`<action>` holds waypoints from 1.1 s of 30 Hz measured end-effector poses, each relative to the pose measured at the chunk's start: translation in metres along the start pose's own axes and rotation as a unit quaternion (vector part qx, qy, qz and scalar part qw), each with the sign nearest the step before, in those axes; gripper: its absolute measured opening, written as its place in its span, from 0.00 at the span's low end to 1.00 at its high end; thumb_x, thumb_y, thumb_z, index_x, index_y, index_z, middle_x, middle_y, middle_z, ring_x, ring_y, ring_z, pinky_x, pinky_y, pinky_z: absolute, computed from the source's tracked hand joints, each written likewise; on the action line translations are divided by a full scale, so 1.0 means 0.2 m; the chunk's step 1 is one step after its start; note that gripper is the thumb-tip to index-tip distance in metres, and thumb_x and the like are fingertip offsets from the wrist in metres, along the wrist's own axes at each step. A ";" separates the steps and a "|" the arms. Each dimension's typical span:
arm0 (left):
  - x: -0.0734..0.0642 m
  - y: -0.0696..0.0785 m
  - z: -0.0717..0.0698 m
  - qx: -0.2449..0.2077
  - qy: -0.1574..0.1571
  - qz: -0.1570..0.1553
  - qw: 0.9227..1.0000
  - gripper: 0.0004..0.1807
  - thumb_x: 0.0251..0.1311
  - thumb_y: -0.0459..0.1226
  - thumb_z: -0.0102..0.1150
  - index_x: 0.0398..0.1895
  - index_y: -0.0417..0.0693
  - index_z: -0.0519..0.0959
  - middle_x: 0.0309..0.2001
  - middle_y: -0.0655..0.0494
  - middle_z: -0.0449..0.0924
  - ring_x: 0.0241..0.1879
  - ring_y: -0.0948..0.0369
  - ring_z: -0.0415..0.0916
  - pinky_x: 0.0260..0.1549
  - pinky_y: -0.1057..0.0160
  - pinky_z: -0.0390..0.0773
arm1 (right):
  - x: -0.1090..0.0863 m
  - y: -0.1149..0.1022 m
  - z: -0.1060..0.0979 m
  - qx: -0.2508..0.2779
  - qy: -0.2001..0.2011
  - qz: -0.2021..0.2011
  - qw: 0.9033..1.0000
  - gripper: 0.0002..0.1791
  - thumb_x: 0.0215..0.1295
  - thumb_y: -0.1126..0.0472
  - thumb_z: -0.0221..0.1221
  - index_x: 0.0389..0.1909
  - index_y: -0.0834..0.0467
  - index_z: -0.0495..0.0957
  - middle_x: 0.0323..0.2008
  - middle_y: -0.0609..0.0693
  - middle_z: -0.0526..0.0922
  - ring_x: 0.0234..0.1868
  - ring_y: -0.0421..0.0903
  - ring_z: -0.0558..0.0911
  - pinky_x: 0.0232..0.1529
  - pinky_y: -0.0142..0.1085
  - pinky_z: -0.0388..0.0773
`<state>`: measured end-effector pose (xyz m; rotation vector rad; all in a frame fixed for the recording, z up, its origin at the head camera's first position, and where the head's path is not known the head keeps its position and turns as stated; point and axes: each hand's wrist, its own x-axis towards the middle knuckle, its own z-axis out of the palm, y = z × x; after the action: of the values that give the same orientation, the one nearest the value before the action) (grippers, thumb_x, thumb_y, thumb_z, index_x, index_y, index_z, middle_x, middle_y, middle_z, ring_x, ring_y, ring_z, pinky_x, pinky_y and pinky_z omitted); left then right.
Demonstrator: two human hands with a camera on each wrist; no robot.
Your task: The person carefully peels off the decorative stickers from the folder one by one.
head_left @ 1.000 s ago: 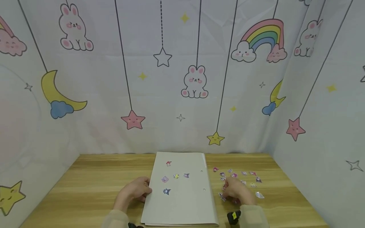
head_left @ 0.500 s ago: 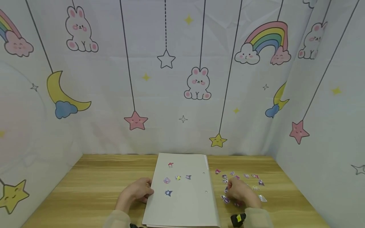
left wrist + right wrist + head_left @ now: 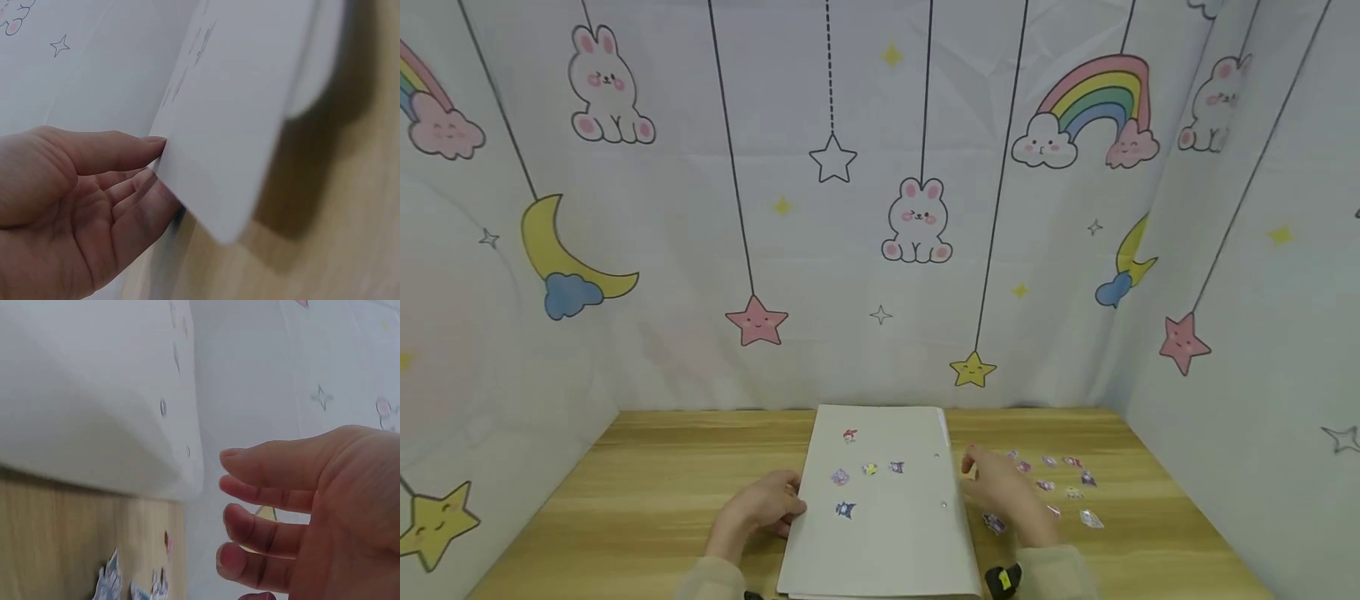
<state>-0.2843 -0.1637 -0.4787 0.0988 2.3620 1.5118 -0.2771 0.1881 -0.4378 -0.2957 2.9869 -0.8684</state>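
Note:
A white folder with two small snaps lies in the middle of the head view. Several cartoon stickers are scattered over its upper left part. My left hand grips the folder's left edge, thumb on top and fingers underneath; the left wrist view shows the thumb pressing near a corner of the cover. Beside the right edge is my right hand, raised above the table. In the right wrist view its fingers are loosely bent, with nothing visible between thumb and fingertips.
Loose stickers spread over the wooden table right of the folder; a few are partly hidden by the right hand. Behind the table hangs a white curtain printed with bunnies, stars and rainbows. A black wrist mount sits below the right hand.
My right hand has risen from among the loose stickers and moved left to the folder's right edge. My left hand keeps its grip on the folder. The head view shifted slightly.

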 end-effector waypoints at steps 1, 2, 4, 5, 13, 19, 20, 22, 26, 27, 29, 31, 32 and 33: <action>0.00 0.00 0.00 -0.002 -0.002 0.001 1.000 0.12 0.59 0.23 0.54 0.47 0.30 0.71 0.32 0.45 0.75 0.30 0.53 0.75 0.28 0.57 0.81 | 0.01 -0.02 0.01 -0.008 0.001 -0.012 1.000 0.07 0.59 0.67 0.60 0.39 0.60 0.76 0.20 0.48 0.71 0.20 0.43 0.69 0.19 0.35 0.66; 0.00 -0.01 -0.01 -0.003 -0.002 0.001 1.000 0.12 0.60 0.23 0.54 0.47 0.30 0.71 0.32 0.45 0.75 0.30 0.53 0.75 0.28 0.57 0.81 | 0.03 -0.05 0.02 -0.018 0.003 -0.024 1.000 0.07 0.60 0.67 0.60 0.39 0.60 0.76 0.21 0.48 0.71 0.20 0.43 0.70 0.19 0.35 0.67; 0.00 -0.01 -0.01 -0.006 -0.004 0.001 1.000 0.12 0.60 0.23 0.54 0.47 0.30 0.71 0.33 0.45 0.75 0.30 0.53 0.76 0.28 0.57 0.82 | 0.06 -0.10 0.04 -0.044 0.001 -0.045 0.998 0.07 0.61 0.67 0.61 0.40 0.61 0.77 0.24 0.47 0.73 0.24 0.43 0.71 0.22 0.37 0.69; 0.00 -0.01 -0.01 -0.005 -0.004 0.000 1.000 0.12 0.60 0.23 0.54 0.47 0.30 0.71 0.33 0.45 0.75 0.30 0.53 0.76 0.29 0.57 0.82 | 0.07 -0.12 0.04 -0.055 -0.002 -0.053 0.997 0.08 0.62 0.66 0.62 0.41 0.61 0.77 0.25 0.47 0.74 0.25 0.44 0.72 0.23 0.38 0.70; -0.01 -0.01 0.00 -0.005 -0.003 0.004 1.000 0.12 0.59 0.23 0.54 0.47 0.30 0.71 0.33 0.46 0.76 0.30 0.53 0.76 0.29 0.57 0.81 | 0.21 -0.30 0.11 -0.127 -0.043 -0.108 0.985 0.10 0.63 0.65 0.63 0.45 0.58 0.80 0.41 0.54 0.79 0.34 0.45 0.74 0.34 0.42 0.75; -0.01 -0.01 -0.01 -0.010 -0.009 0.015 1.000 0.13 0.58 0.22 0.54 0.46 0.30 0.71 0.32 0.46 0.76 0.29 0.54 0.77 0.27 0.57 0.82 | 0.29 -0.40 0.20 -0.163 -0.053 -0.131 0.976 0.09 0.64 0.64 0.63 0.45 0.55 0.81 0.43 0.52 0.80 0.42 0.46 0.78 0.44 0.43 0.78; -0.01 -0.01 -0.01 -0.012 -0.011 0.017 1.000 0.13 0.58 0.22 0.54 0.46 0.30 0.71 0.31 0.46 0.76 0.29 0.55 0.77 0.27 0.57 0.82 | 0.30 -0.40 0.21 -0.165 -0.051 -0.136 0.976 0.09 0.64 0.64 0.63 0.44 0.55 0.82 0.42 0.51 0.81 0.43 0.46 0.78 0.45 0.43 0.78; -0.01 -0.01 -0.01 -0.015 -0.013 0.020 1.000 0.13 0.58 0.22 0.54 0.46 0.30 0.70 0.31 0.46 0.76 0.29 0.55 0.77 0.27 0.57 0.82 | 0.32 -0.42 0.24 -0.167 -0.043 -0.144 0.974 0.08 0.64 0.64 0.62 0.43 0.55 0.82 0.43 0.51 0.81 0.45 0.48 0.79 0.46 0.44 0.78; -0.01 -0.02 -0.01 -0.018 -0.012 0.027 0.999 0.12 0.58 0.22 0.54 0.46 0.30 0.70 0.30 0.47 0.76 0.28 0.55 0.76 0.26 0.58 0.82 | 0.36 -0.43 0.28 -0.163 -0.039 -0.149 0.975 0.06 0.64 0.65 0.62 0.40 0.55 0.84 0.44 0.51 0.83 0.49 0.49 0.79 0.48 0.44 0.78; -0.01 -0.02 -0.01 -0.018 -0.011 0.028 0.999 0.12 0.58 0.22 0.54 0.46 0.29 0.70 0.30 0.48 0.77 0.28 0.55 0.76 0.25 0.58 0.82 | 0.37 -0.44 0.29 -0.161 -0.041 -0.148 0.975 0.06 0.63 0.65 0.62 0.40 0.55 0.84 0.44 0.51 0.83 0.48 0.49 0.79 0.48 0.44 0.78; -0.01 -0.02 -0.02 -0.017 -0.010 0.031 0.999 0.12 0.57 0.22 0.54 0.45 0.30 0.70 0.30 0.48 0.77 0.27 0.56 0.76 0.25 0.58 0.82 | 0.39 -0.45 0.30 -0.163 -0.048 -0.144 0.975 0.06 0.64 0.65 0.62 0.41 0.56 0.83 0.43 0.50 0.83 0.47 0.47 0.79 0.48 0.44 0.78; -0.01 -0.02 -0.02 -0.018 -0.014 0.032 0.999 0.12 0.57 0.22 0.54 0.45 0.30 0.70 0.30 0.48 0.77 0.27 0.55 0.76 0.25 0.58 0.82 | 0.40 -0.46 0.31 -0.167 -0.057 -0.135 0.975 0.07 0.64 0.65 0.62 0.42 0.57 0.83 0.42 0.49 0.82 0.44 0.46 0.78 0.47 0.42 0.78; -0.01 -0.02 -0.02 -0.017 -0.017 0.032 0.999 0.12 0.57 0.22 0.54 0.44 0.30 0.70 0.30 0.48 0.77 0.27 0.55 0.76 0.25 0.58 0.82 | 0.41 -0.46 0.32 -0.170 -0.061 -0.129 0.975 0.08 0.64 0.65 0.62 0.42 0.57 0.83 0.41 0.49 0.82 0.43 0.46 0.78 0.47 0.42 0.78; -0.01 -0.02 -0.02 -0.015 -0.018 0.031 0.999 0.12 0.56 0.22 0.54 0.44 0.31 0.70 0.30 0.48 0.77 0.27 0.56 0.76 0.25 0.58 0.82 | 0.42 -0.46 0.33 -0.174 -0.066 -0.123 0.975 0.08 0.63 0.66 0.61 0.43 0.57 0.82 0.41 0.49 0.81 0.42 0.45 0.78 0.47 0.42 0.78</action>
<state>-0.2820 -0.1686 -0.4801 0.1927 2.3279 1.5609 -0.3380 0.0625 -0.4411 -0.7124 3.0024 -0.3071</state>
